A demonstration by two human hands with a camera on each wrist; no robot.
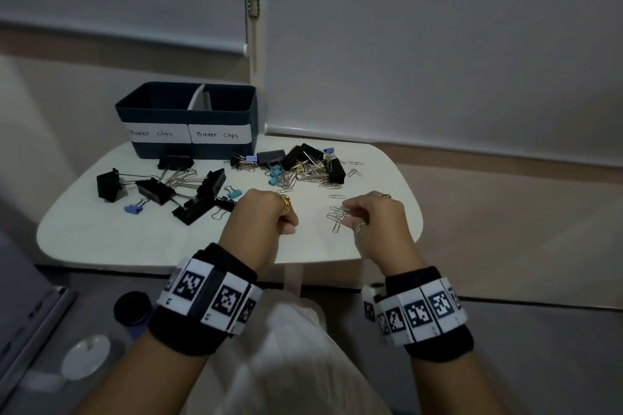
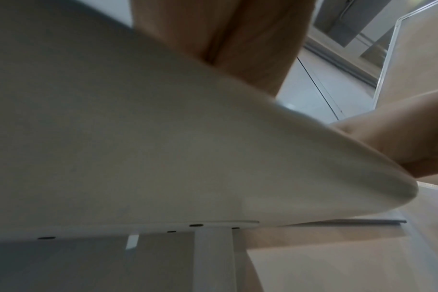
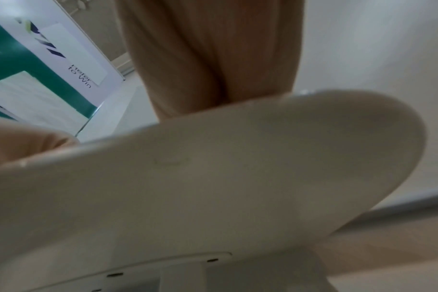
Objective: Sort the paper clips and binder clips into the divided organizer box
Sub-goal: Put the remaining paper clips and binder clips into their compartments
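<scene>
A dark blue organizer box (image 1: pixel 188 104) with the labels "Paper clips" and "Binder clips" stands at the back left of the small white table (image 1: pixel 135 235). Several large black binder clips (image 1: pixel 158 190) lie left of centre. A mixed pile of binder clips and paper clips (image 1: pixel 303 165) lies right of the box. My right hand (image 1: pixel 350 217) pinches a small bunch of paper clips (image 1: pixel 337 219) just above the tabletop. My left hand (image 1: pixel 286 219) rests beside it as a fist, with nothing visible in it. Both wrist views show only the table's underside (image 2: pixel 163 138) and the heel of each hand.
A small blue binder clip (image 1: pixel 133 208) and a teal one (image 1: pixel 234 193) lie near the black clips. Loose paper clips (image 1: pixel 354 171) are scattered at the right. On the floor at the left stand a dark round container (image 1: pixel 132 308) and a white lid (image 1: pixel 86 357).
</scene>
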